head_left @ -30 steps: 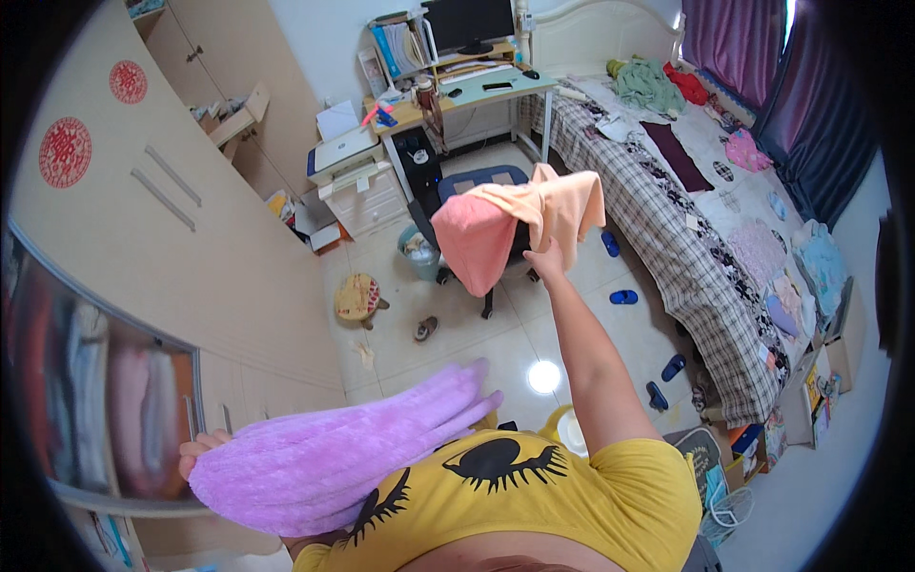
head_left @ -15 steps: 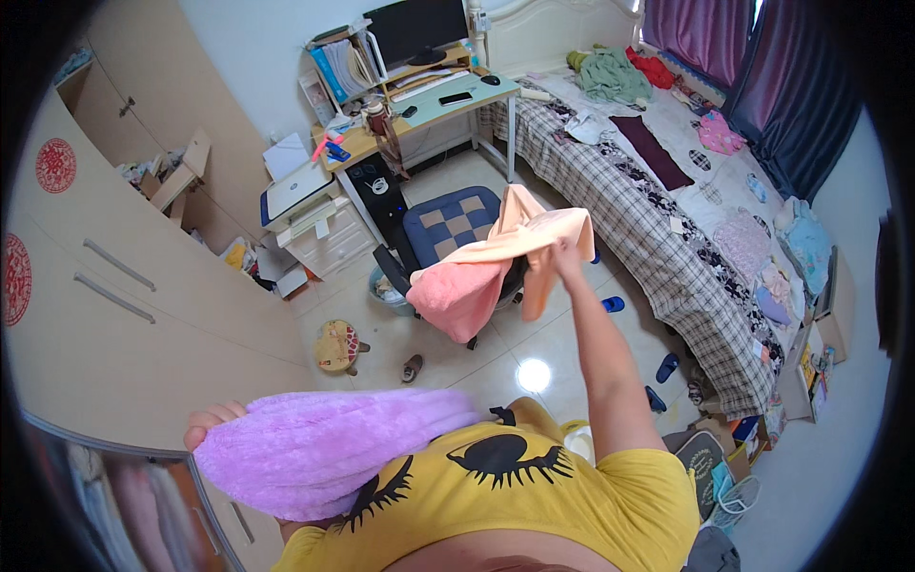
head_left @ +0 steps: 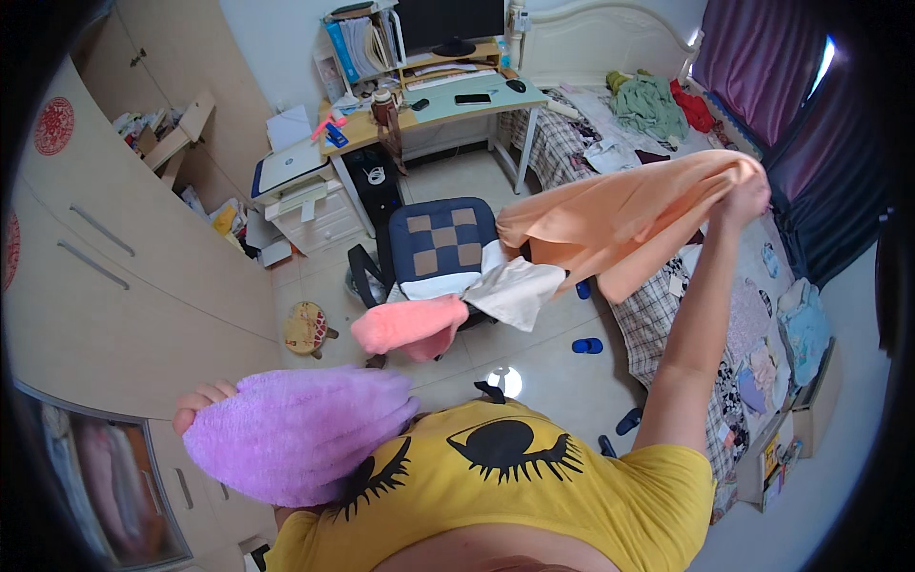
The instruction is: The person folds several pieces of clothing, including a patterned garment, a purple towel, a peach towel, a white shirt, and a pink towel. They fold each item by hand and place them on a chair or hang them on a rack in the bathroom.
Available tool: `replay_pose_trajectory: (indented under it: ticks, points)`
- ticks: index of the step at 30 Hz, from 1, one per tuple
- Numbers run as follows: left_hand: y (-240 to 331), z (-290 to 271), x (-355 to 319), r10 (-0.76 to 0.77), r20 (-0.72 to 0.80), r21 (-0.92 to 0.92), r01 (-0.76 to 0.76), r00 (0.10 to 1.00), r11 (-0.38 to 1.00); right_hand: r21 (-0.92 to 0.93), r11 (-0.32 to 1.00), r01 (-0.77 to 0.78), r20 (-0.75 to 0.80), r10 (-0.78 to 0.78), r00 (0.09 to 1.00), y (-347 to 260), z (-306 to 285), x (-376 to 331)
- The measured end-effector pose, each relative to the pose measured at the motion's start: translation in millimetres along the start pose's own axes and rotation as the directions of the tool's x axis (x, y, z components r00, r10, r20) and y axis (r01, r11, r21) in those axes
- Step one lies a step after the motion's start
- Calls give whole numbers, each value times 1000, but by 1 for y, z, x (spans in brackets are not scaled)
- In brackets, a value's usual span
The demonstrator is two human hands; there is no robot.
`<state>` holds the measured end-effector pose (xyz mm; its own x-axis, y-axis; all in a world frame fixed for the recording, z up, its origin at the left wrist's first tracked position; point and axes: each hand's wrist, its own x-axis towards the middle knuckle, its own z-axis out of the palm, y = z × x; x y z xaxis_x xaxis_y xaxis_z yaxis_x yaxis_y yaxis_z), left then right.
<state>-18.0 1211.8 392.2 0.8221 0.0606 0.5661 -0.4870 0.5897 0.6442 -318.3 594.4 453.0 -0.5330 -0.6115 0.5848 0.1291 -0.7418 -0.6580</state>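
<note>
The right hand (head_left: 746, 197) grips one end of the orange cloth (head_left: 620, 224), held high over the bed's (head_left: 667, 315) near edge; it trails left toward the chair (head_left: 440, 243); the left hand (head_left: 200, 400) hugs a purple towel (head_left: 295, 434).

Purple towel (head_left: 295, 434), peach cloth (head_left: 620, 224) (chair (head_left: 441, 240) checkered)

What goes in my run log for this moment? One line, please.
left hand: holds purple towel | right hand: holds orange cloth up | pink towel: on chair
</note>
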Motion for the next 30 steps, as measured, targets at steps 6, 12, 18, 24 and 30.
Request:
replay_pose_trajectory:
  ticks: [6, 12, 18, 24, 30]
  points:
    - [-32, 73, -34, -32, 206, -215, 77, 978, 974, 41, 995, 90, 124, -94, 988, -64, -14, 58]
    - [-62, 94, -24, 98, 565, -346, 128, 820, 929, 161, 986, 45, 124, -65, 990, -81, -3, 60]
    - [-54, 201, -86, -436, 469, -17, 501, 768, 865, 327, 945, -17, 183, -45, 982, -140, -4, 29]
    - [-95, 249, -116, -466, 878, 221, 955, -107, 197, 471, 876, -106, 415, -114, 903, -194, -57, -28]
    - [-154, 244, -246, -549, 832, 300, 763, 84, 572, 341, 748, -570, 918, -135, 372, -218, -161, -61]
